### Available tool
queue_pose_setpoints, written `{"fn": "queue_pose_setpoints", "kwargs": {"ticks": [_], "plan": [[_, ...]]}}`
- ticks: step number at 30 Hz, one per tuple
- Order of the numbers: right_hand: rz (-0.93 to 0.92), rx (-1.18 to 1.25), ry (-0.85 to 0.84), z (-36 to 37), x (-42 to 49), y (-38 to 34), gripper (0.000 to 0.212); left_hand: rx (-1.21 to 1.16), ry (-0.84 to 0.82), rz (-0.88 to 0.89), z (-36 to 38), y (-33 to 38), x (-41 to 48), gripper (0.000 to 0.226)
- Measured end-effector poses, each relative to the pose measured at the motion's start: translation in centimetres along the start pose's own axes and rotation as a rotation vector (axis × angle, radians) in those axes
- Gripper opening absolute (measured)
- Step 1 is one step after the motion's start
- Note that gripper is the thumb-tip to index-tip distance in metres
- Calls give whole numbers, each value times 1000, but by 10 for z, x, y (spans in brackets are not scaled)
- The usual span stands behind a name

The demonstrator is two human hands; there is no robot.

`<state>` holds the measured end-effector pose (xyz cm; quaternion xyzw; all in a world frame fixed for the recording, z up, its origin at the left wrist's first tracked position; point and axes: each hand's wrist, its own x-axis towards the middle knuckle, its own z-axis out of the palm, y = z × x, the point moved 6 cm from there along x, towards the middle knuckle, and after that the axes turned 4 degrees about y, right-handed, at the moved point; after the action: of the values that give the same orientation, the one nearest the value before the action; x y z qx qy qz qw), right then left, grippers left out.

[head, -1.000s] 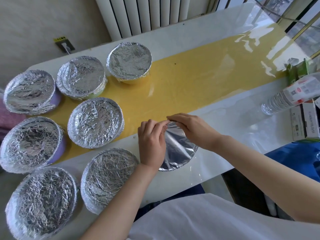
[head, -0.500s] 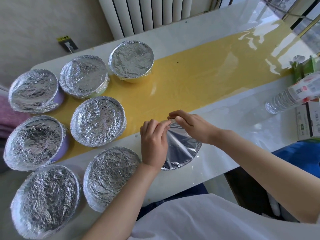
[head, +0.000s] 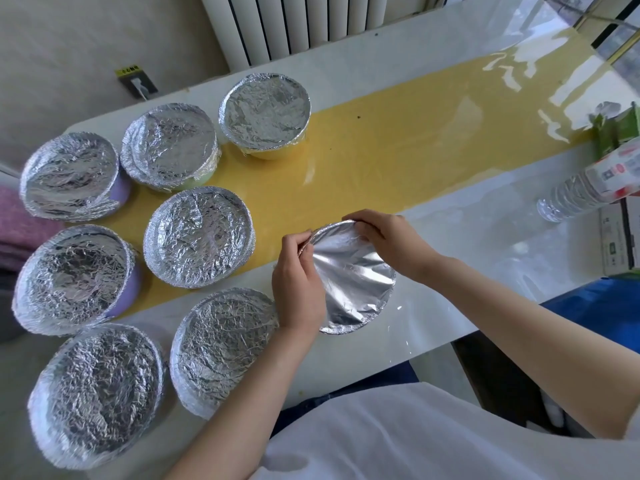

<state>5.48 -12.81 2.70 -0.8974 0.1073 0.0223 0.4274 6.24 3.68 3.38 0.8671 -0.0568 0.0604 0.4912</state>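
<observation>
A round bowl covered with smooth aluminium foil [head: 349, 285] sits near the table's front edge. My left hand [head: 299, 282] pinches the foil at the bowl's left far rim. My right hand [head: 388, 240] grips the foil over the far right rim, fingers curled down around the edge. The foil's near side is folded under the rim. The bowl beneath is hidden by the foil.
Several foil-covered bowls [head: 197, 237] stand in a cluster on the left of the white table [head: 485, 258] with its yellow runner [head: 398, 140]. A plastic water bottle [head: 588, 188] lies at the right, beside cardboard boxes [head: 620, 237]. A radiator [head: 311, 22] stands behind the table.
My two hands have moved apart along the far rim of the foil, the left one leftward and the right one rightward. More of the foil's top shows between them.
</observation>
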Motion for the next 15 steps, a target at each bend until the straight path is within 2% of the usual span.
{"fn": "queue_pose_setpoints", "kwargs": {"ticks": [3,7,12,15], "plan": [[-20,-45,50,0,9,-2,25,-9,-63,10,3,1,14,20],[-29,-101,28,3,21,-2,26,63,-113,4,8,-7,30,25],[-58,-135,55,4,30,-6,24,55,-78,-73,12,-16,30,24],[-59,-202,11,8,34,-1,24,54,-70,-125,16,-23,23,24]]}}
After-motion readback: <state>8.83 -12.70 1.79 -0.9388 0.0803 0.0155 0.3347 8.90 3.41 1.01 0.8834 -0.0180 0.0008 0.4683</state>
